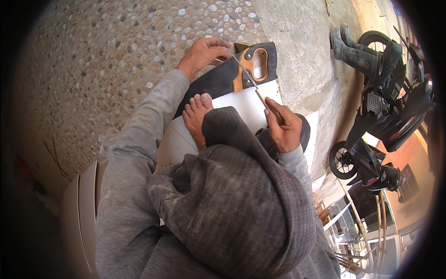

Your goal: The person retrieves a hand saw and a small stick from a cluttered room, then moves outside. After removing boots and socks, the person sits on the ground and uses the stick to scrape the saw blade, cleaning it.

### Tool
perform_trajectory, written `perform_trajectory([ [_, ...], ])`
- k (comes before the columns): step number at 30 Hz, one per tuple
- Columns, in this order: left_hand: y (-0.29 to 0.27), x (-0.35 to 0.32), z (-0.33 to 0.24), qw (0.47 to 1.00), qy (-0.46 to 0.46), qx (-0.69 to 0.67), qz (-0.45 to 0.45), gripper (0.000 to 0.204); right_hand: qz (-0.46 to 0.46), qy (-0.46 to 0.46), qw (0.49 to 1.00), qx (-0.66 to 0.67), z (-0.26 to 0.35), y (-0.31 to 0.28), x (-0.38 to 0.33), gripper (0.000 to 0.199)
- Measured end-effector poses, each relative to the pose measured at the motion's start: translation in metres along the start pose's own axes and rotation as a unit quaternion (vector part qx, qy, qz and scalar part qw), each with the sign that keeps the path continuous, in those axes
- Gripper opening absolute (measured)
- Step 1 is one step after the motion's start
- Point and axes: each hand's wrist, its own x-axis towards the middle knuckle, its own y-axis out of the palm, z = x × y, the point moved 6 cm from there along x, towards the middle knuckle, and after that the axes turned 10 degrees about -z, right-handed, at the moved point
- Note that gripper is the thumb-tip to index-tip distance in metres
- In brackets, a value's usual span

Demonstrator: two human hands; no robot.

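Note:
A hand saw [211, 82] with a dark blade lies across a white board [241, 106], its teeth facing up and left. Its orange-and-black handle [272, 60] points to the far right. In my right hand [285, 126] is a thin metal file [245, 70] by its pale handle, the shaft slanting over the saw near the grip. My left hand [205, 55] is at the file's far tip, fingers bent around it beside the teeth; the fingertips are partly hidden. My bare foot [197, 114] rests against the blade's lower edge.
A brown wooden piece [240, 47] shows behind the saw. Pebbled ground [125, 60] spreads left, bare concrete [302, 42] right. Rubber boots [355, 56] stand by a black motorcycle [385, 107] at the right. Cardboard-like panels [83, 209] stand at lower left.

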Motion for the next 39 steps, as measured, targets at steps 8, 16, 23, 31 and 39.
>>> perform_trajectory([
  [8,0.002,0.001,-0.001,0.998,0.028,0.051,-0.013,0.017,0.007,-0.033,0.999,0.006,-0.007,0.002,0.008,0.027],
  [16,-0.003,0.013,0.003,0.991,0.030,0.130,-0.034,0.017,0.033,-0.083,0.995,-0.044,0.007,0.009,0.021,0.030],
  [23,-0.033,0.039,0.009,0.978,0.029,0.165,-0.122,0.021,0.039,-0.112,0.991,-0.060,0.013,0.047,0.056,0.023],
  [31,-0.042,0.033,-0.005,0.980,0.054,0.143,-0.127,0.019,0.012,-0.099,0.994,0.039,0.018,0.039,0.057,0.023],
  [39,-0.012,0.025,-0.016,0.981,0.125,0.143,-0.046,0.016,0.009,-0.059,0.998,0.022,0.005,0.011,0.031,0.024],
])
